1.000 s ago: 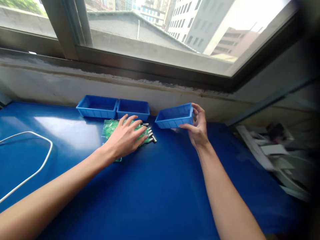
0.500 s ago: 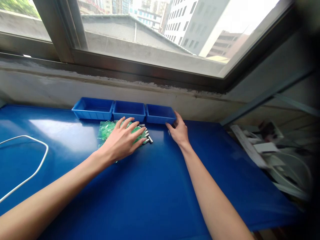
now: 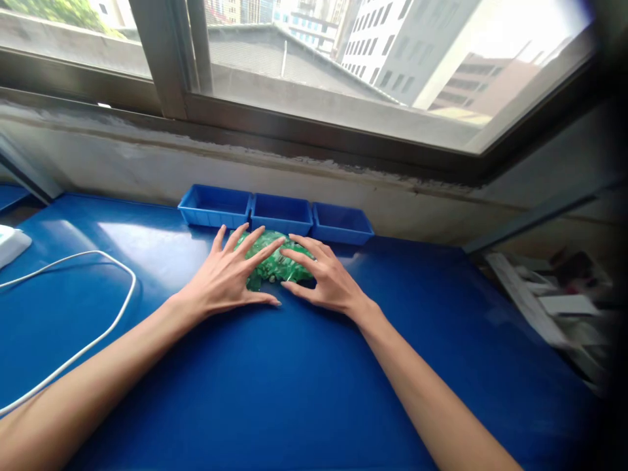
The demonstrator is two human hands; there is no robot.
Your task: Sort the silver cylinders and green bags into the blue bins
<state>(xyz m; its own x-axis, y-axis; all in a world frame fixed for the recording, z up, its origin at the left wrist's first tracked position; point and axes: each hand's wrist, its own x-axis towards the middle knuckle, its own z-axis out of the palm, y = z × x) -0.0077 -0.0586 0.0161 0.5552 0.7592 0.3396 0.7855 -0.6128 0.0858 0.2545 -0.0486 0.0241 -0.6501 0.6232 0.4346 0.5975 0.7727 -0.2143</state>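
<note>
A crinkled green and clear plastic bundle [image 3: 277, 265] lies on the blue table [image 3: 275, 379], just in front of the bins. My left hand [image 3: 230, 271] rests over its left side with fingers spread. From the right, my right hand [image 3: 326, 275] reaches over the bundle's other side, fingers apart and slightly curved. Neither hand is wrapped round anything. Behind stand three blue bins side by side: the left bin [image 3: 216, 218], the middle bin [image 3: 282, 226] and the right bin [image 3: 342, 233].
A white cable [image 3: 118, 314] curves over the table's left side, near a white object [image 3: 12, 245] at the left edge. Behind the bins are a wall and a window frame [image 3: 324, 127]. Papers and other items [image 3: 569, 304] sit beyond the table's right edge.
My right hand has left the right bin and moved left to the green bundle. My left hand has spread its fingers more. The small black-and-white pieces are no longer visible. The view has shifted.
</note>
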